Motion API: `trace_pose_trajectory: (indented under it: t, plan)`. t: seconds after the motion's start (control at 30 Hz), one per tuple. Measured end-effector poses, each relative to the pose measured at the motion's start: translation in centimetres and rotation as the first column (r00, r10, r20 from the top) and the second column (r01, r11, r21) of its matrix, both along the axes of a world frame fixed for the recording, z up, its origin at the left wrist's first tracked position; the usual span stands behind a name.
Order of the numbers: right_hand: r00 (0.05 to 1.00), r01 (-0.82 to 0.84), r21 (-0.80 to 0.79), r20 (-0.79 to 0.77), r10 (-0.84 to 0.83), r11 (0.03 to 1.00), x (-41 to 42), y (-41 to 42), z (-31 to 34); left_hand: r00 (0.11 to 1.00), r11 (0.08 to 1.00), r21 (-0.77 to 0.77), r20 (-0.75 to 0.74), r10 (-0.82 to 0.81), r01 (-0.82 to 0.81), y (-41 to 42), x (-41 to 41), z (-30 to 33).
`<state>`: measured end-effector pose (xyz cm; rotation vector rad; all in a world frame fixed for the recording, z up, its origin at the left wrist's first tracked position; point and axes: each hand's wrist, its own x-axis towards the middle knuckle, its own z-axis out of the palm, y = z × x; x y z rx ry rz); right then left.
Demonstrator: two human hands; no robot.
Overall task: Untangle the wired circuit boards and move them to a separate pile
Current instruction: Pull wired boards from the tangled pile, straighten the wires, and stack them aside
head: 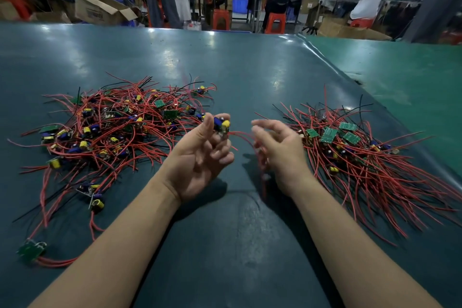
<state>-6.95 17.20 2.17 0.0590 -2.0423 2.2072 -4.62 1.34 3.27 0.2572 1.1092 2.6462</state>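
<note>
Board (221,124) sits pinched in the left hand (200,157); its red wires (241,136) run right toward the loosely curled, empty right hand (277,150), nearer the sorted pile (350,157).

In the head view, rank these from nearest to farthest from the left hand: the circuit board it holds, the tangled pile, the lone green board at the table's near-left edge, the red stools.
From the left hand:
1. Circuit board, pinched at its fingertips.
2. Tangled pile, just to its left.
3. Lone green board, near-left table edge.
4. Red stools, beyond the table's far edge.

Bare forearms, no sleeves; hands (200,155) ungloved, ringless.
</note>
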Motion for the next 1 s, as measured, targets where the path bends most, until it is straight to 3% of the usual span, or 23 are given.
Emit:
trace_pose_trajectory:
  t: [0.03,0.1,0.27,0.43,0.63,0.83,1.0]
  plan:
    - [0.994,-0.064,0.100,-0.088,0.073,0.993,0.4,-0.5,-0.1,1.000,1.000,0.010,0.020,0.022,-0.022,0.1,-0.1,0.0]
    - [0.959,-0.193,0.143,-0.183,0.217,0.971,1.1,-1.2,-0.4,0.997,0.998,-0.019,0.048,0.056,-0.055,0.3,-0.3,-0.1]
    - [0.971,-0.223,-0.087,-0.110,0.213,0.971,1.3,-1.5,0.1,0.981,0.956,-0.228,0.013,0.195,-0.187,0.8,-0.7,-0.7]
    - [0.969,-0.246,-0.236,-0.033,0.245,0.940,0.9,-1.1,0.2,0.940,0.899,-0.280,-0.151,0.305,-0.337,1.5,-0.8,-1.4]
    - [0.973,-0.202,-0.314,0.043,0.227,0.928,0.8,-1.2,0.2,0.861,0.792,-0.359,-0.330,0.386,-0.493,1.7,-0.9,-2.0]
    - [0.996,-0.050,-0.386,0.055,0.077,0.921,-0.2,-0.2,0.7,0.877,0.818,-0.331,-0.284,0.388,-0.470,1.7,-1.2,-2.0]
    - [0.992,0.032,-0.551,0.117,0.039,0.834,-0.7,1.0,1.2,0.888,0.828,-0.338,-0.278,0.366,-0.447,1.7,-1.1,-1.7]
